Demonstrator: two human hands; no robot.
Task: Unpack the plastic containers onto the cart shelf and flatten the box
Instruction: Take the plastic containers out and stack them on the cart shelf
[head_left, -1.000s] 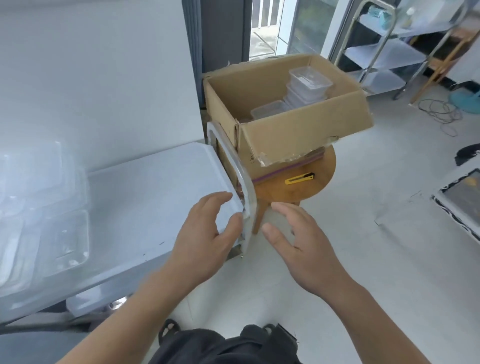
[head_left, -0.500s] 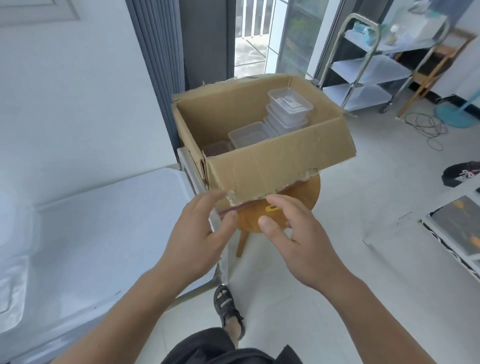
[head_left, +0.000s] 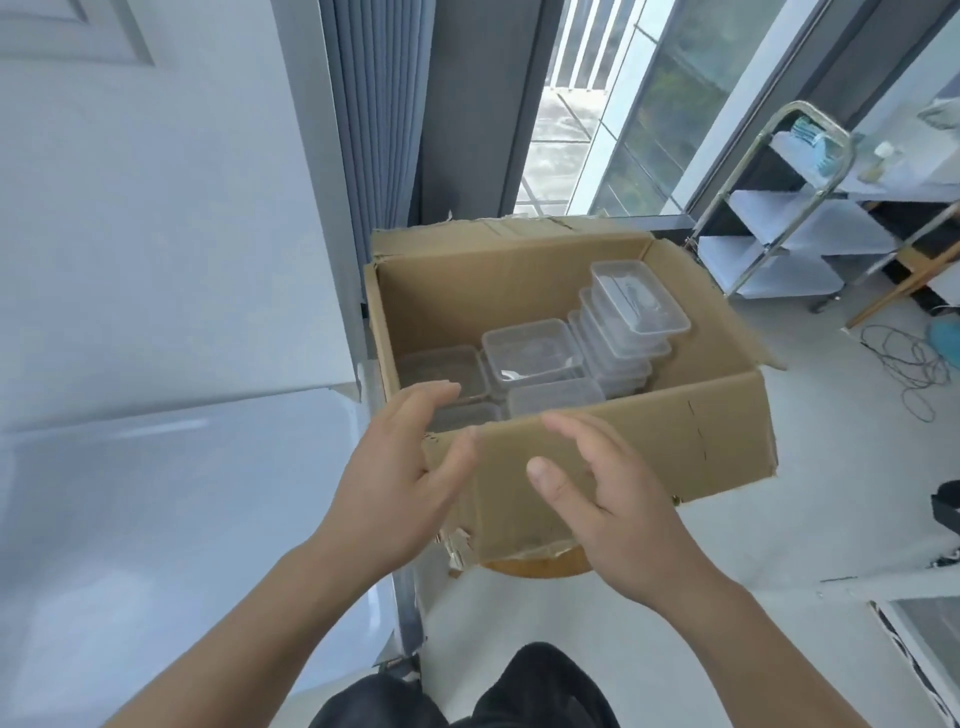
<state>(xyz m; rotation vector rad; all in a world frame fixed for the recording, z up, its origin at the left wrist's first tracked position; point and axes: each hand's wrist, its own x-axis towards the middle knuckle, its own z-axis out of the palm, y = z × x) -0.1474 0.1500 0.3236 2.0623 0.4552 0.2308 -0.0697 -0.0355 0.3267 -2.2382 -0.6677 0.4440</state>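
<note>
An open cardboard box (head_left: 649, 447) stands on a round wooden stool (head_left: 535, 566) straight ahead. Inside it lie several clear plastic containers (head_left: 530, 353), with a taller stack (head_left: 631, 317) leaning at the right. My left hand (head_left: 400, 483) hovers open over the box's near left corner, fingertips above the rim. In front of the near wall my right hand (head_left: 608, 504) is open, palm turned left, holding nothing. The white cart shelf (head_left: 171, 493) spreads out to the left, beside the box.
A second metal cart (head_left: 795, 223) with white shelves stands at the back right near the glass door. Cables (head_left: 904, 364) lie on the floor to the right. A grey curtain (head_left: 363, 156) hangs behind the box. A white wall is at the left.
Both hands have risen from below the box's front to its near rim. The view has shifted closer and higher, so the box's inside shows more fully.
</note>
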